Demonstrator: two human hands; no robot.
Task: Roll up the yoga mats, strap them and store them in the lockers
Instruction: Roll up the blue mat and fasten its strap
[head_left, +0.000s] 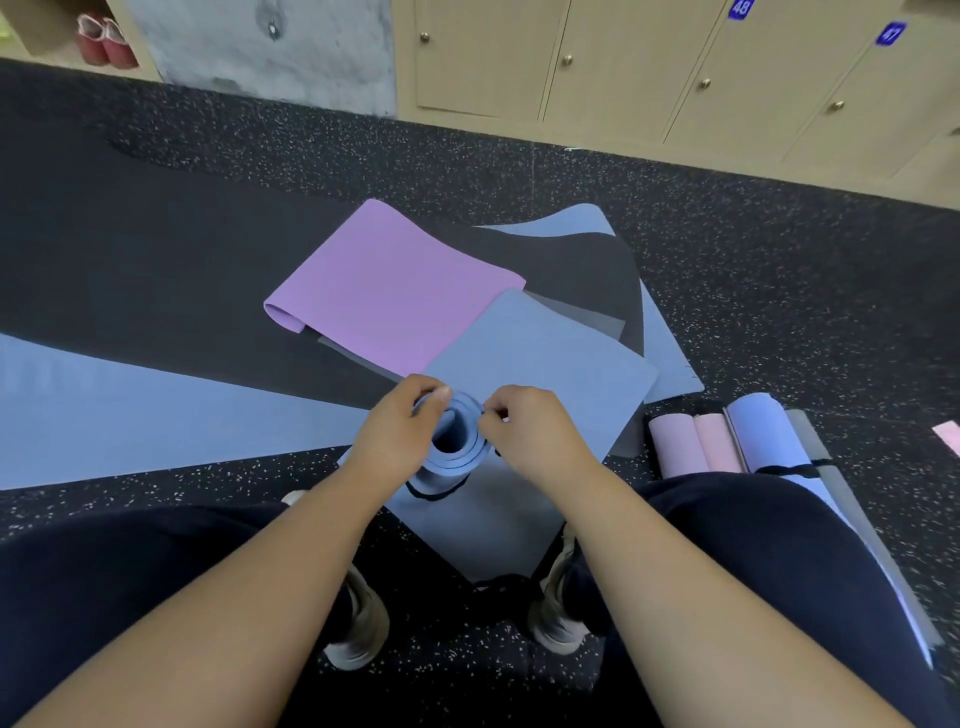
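A rolled blue yoga mat (453, 457) stands on end between my knees, its open spiral end facing up. My left hand (397, 431) grips the roll's top left edge, thumb over the rim. My right hand (524, 423) pinches a thin black strap (431, 494) at the roll's right rim; the strap loops around the roll lower down. The roll stands on a flat blue mat (540, 379). A purple mat (384, 291), partly curled at its left end, lies beyond it over dark grey mats (587, 270).
Rolled pink mats (696, 447) and a strapped blue-grey roll (769, 431) lie at the right by my knee. Another blue mat (130, 410) is spread at the left. Beige lockers (675, 78) with knobs line the far wall. Pink shoes (106, 39) sit in a shelf, top left.
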